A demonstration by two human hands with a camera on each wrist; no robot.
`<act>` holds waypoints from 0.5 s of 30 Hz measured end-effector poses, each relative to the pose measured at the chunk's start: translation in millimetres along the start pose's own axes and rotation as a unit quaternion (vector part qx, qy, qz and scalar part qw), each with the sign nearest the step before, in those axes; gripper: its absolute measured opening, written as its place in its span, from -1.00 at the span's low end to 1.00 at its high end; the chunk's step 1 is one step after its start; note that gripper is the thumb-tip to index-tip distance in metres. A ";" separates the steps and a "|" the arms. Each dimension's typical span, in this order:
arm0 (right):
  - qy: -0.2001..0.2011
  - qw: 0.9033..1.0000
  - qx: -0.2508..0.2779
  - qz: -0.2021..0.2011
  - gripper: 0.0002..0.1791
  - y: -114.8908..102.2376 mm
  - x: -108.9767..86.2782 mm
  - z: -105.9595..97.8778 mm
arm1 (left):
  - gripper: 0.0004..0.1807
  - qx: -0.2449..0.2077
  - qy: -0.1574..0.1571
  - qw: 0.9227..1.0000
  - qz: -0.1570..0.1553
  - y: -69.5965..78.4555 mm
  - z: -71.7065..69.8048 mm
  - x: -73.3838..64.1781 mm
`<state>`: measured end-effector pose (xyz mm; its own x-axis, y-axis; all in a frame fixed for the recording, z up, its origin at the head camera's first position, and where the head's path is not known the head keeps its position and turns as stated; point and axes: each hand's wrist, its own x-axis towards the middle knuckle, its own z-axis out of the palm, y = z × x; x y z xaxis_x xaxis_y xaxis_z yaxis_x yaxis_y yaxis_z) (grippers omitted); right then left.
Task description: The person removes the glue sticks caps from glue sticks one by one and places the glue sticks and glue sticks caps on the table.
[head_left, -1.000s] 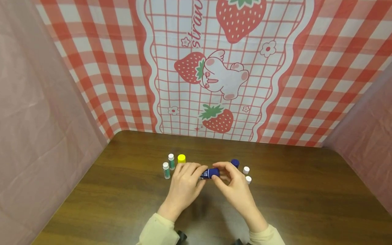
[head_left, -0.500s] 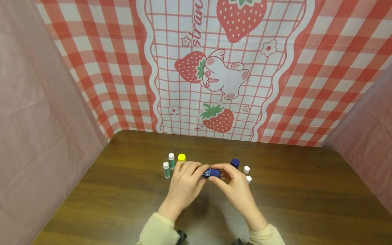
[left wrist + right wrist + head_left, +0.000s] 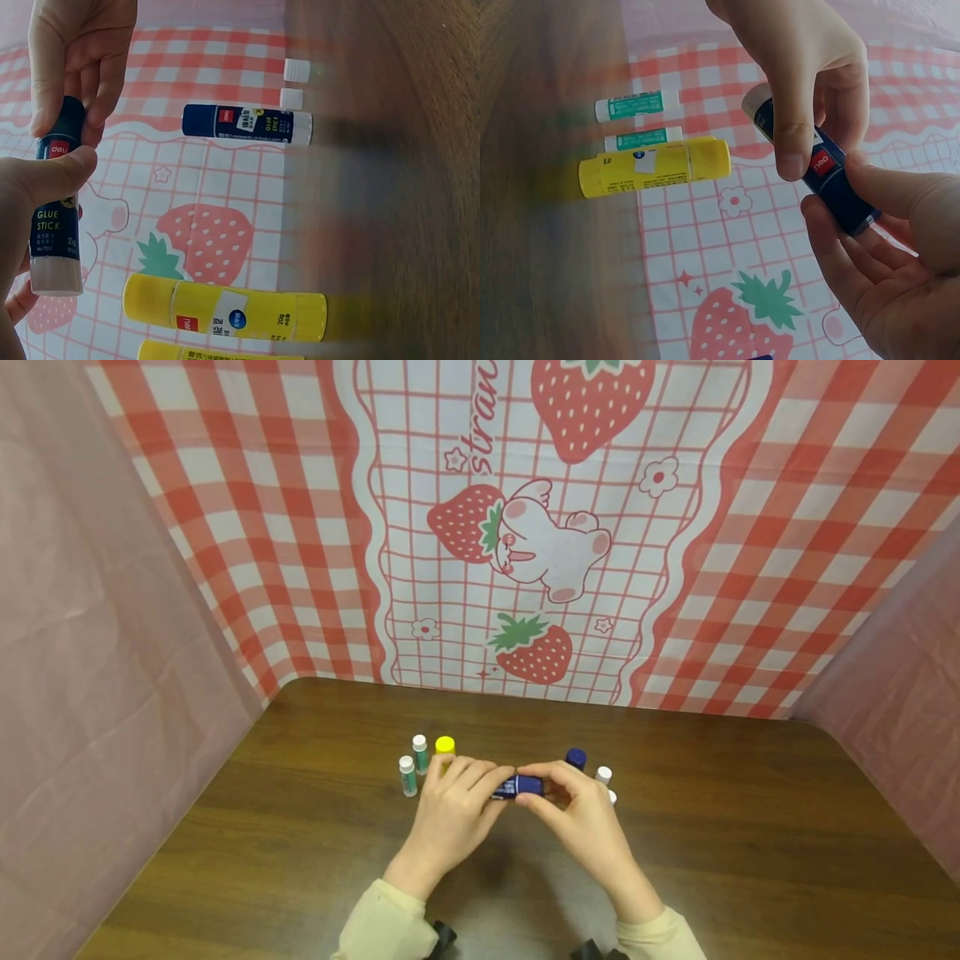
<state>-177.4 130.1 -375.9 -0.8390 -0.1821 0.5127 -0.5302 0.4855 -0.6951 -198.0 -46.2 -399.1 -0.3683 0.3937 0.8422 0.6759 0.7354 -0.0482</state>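
- Left hand (image 3: 450, 814): fingers and thumb wrapped round the body of a dark blue glue stick (image 3: 507, 788).
- Right hand (image 3: 588, 814): thumb and fingers pinching its blue cap (image 3: 531, 786).
- Held stick: between both hands, lying roughly sideways, cap end toward right hand. White base (image 3: 56, 276) juts past left thumb in left wrist view; red label patch and "GLUE STICK" lettering readable there.
- Just beyond right hand: second blue stick (image 3: 576, 759), upright, capped, partly hidden.
- Right of right hand, near: two small white caps (image 3: 604, 774), nearer one mostly covered by the hand.
- Just beyond left hand: yellow glue stick (image 3: 446, 746), upright; another yellow one (image 3: 217, 352) partly shows in left wrist view.
- Left of left hand: two slim green-and-white sticks (image 3: 408, 777), upright, white tops.
- Under hands: brown wood-look table (image 3: 262, 860).
- Beyond hands: red-check strawberry cloth (image 3: 300, 527).
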 end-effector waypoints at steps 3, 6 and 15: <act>0.000 1.000 -0.010 -0.015 -0.72 0.6 0.2 -1.1 | -0.64 -0.017 0.000 1.000 -0.002 -0.9 -0.4 0.1; -0.002 1.000 -0.016 -0.026 -0.72 0.9 0.3 -1.7 | -0.63 -0.029 0.000 1.000 -0.003 -1.9 -0.7 -0.1; -0.004 0.999 -0.012 -0.040 -0.73 3.3 0.3 -1.8 | -0.63 -0.045 -0.008 0.999 -0.007 -3.7 -2.1 0.1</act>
<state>-179.2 133.1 -377.1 -0.7949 -0.2285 0.5620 -0.5929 0.4893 -0.6396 -199.2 -50.0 -397.6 -0.3884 0.3933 0.8334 0.7249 0.6887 0.0129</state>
